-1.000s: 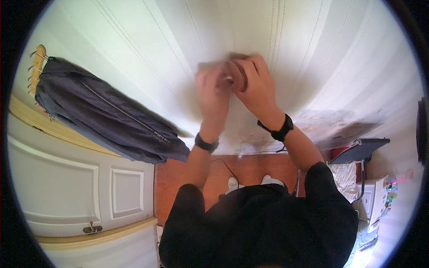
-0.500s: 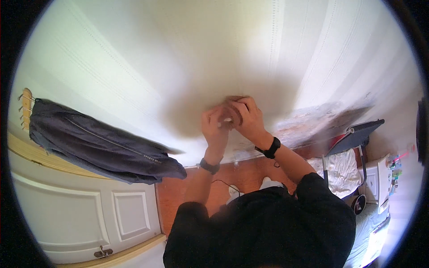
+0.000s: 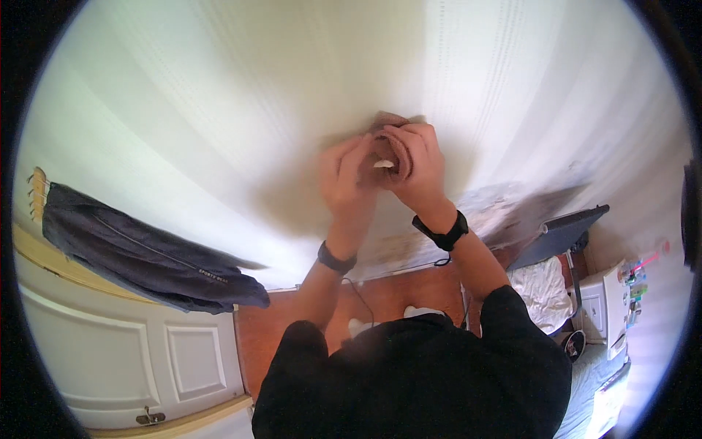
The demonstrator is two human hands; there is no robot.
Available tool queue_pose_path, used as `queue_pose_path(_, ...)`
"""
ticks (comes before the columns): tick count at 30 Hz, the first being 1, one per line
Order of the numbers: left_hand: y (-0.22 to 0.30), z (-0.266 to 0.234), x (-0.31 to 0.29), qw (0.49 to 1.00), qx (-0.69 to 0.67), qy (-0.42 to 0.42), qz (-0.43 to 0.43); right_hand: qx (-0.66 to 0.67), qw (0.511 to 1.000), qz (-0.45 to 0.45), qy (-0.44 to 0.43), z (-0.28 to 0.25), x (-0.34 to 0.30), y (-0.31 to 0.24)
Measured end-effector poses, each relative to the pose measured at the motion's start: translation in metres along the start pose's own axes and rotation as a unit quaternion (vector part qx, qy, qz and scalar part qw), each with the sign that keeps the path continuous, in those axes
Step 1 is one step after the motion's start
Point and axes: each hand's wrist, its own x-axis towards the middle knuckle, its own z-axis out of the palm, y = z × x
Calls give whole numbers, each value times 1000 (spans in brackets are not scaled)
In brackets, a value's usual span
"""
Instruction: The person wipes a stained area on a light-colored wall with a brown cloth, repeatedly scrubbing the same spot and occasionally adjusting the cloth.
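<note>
Both hands are raised in front of the pale wall [image 3: 292, 95], at chest height or above. Between them is a brownish-pink cloth [image 3: 401, 154], bunched into a rough ring, with a corner sticking up above the fingers. My right hand [image 3: 425, 164] curls its fingers over the cloth's right side. On the other side, my left hand [image 3: 345, 175] is bent around the cloth's left edge, slightly smeared by motion. A small white piece [image 3: 382, 164] shows inside the ring; its kind cannot be made out. Each wrist wears a black band.
A dark jacket [image 3: 146, 249] hangs from a wooden hook rack [image 3: 38, 194] at left, above a white panelled door [image 3: 124, 351]. Stained, peeling wall [image 3: 482, 208] lies low at right. A dark folding chair [image 3: 563, 234] with white cloth [image 3: 541, 293] stands near a white cabinet [image 3: 596, 307].
Both hands have moved up in the picture with the cloth, which shows a more open ring now. The jacket, door and chair have shifted in view as my head moved.
</note>
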Motion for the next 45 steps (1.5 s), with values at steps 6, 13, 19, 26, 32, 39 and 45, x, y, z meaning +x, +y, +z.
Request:
queue_pose_path(6, 21, 47, -9, 999, -41, -19, 28, -18, 1000, 22, -6, -39, -21, 43)
queue_pose_path(13, 27, 77, -47, 994, -76, -84, 4, 0, 997, 78, 9, -55, -58, 63)
queue_pose_path(19, 8, 65, -84, 990, -63, -117, -38, 79, 987, 133, 47, -28, -106, 71)
queue_pose_path(26, -11, 10, -93, 983, -42, -127, -123, 60, 994, 89, 6, 18, -108, 39)
queue_pose_path(32, -6, -11, -52, 992, 33, -42, -117, 38, 996, 79, -28, 24, -56, 2)
queue_pose_path(39, 15, 19, -12, 998, 16, 38, -45, 65, 995, 76, -27, -1, -19, 17)
queue_pose_path(45, 39, 59, -10, 1000, -15, -8, -18, 7, 996, 93, -14, -49, -13, 49)
